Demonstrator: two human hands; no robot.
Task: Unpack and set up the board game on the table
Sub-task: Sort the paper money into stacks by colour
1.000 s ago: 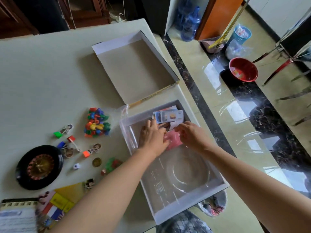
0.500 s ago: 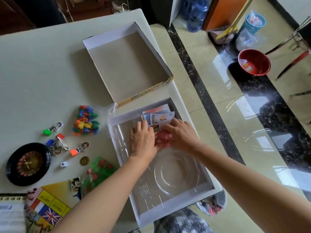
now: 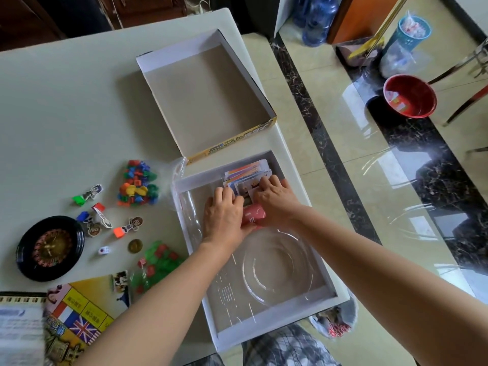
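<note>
Cards (image 3: 245,171) in the box tray (image 3: 200,176) sit gripped under curled fingers of left hand (image 3: 224,216) and right hand (image 3: 276,204).

The red card pack (image 3: 254,218) is showing the character 机, while print on the yellow lid edge (image 3: 232,144) and the board (image 3: 79,309) is coming out too blurred to read.

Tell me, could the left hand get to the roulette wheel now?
Probably yes: the left hand is at the red deck in the box, but the wheel sits uncovered on the table, only small pieces between.
</note>
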